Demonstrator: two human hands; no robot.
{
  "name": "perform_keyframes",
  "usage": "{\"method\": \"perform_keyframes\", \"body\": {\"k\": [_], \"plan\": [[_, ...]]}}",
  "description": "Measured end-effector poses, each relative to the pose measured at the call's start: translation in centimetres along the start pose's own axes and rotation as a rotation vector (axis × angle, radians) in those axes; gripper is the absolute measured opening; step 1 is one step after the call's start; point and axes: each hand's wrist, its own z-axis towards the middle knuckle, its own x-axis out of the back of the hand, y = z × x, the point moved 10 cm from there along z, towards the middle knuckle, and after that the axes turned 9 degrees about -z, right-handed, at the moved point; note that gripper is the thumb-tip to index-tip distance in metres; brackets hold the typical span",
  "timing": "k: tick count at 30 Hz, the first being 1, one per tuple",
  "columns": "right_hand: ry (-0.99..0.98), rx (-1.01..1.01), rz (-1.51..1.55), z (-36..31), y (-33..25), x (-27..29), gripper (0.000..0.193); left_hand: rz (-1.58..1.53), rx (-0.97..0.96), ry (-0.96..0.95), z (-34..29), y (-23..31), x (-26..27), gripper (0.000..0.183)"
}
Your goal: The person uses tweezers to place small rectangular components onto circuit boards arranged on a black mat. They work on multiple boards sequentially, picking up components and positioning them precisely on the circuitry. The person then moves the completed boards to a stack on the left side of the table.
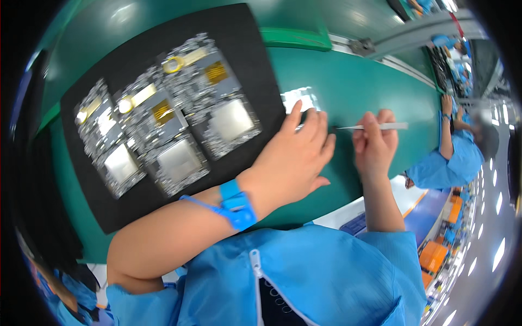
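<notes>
My left hand (296, 155) is stretched out palm down, its fingers lying flat and slightly apart. Its fingertips reach over the near edge of a small shiny, clear-looking sheet (309, 98) on the green bench. To its right, my right hand (376, 142) pinches a slim whitish pen-like tool (396, 126). The tool's thin dark tip points left, toward my left fingers; its exact kind is blurred. Left of my left hand, a black mat (261, 70) carries three circuit boards, the nearest one (217, 103) with a silver metal cover and a yellow ring.
The green bench top (304, 68) runs under the mat and both hands. A green raised edge (296, 38) and a metal rail (402, 41) lie behind. At the right, a co-worker in blue (451, 163) reaches onto the bench. Orange bins (433, 255) stand beyond.
</notes>
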Motion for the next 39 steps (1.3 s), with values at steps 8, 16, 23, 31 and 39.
{"method": "perform_keyframes", "body": {"k": [8,16,23,31,39], "plan": [[-0.238,-0.131,0.176,-1.3,-2.9,-14.5,0.019,0.152,0.292,0.038,-10.0,0.7,7.4,0.067],[-0.373,-0.151,0.130,-4.4,-3.1,-23.3,0.025,0.212,0.488,0.160,-17.2,-2.7,9.1,0.062],[-0.352,-0.093,-0.010,-4.9,-3.1,-23.7,0.026,0.232,0.445,0.214,-17.3,-2.5,8.9,0.059],[-0.341,-0.071,-0.030,-4.9,-3.2,-23.7,0.026,0.236,0.423,0.215,-17.2,-2.6,9.0,0.057],[-0.330,-0.038,-0.042,-4.9,-3.2,-23.6,0.024,0.244,0.450,0.219,-17.3,-2.7,9.0,0.057]]}}
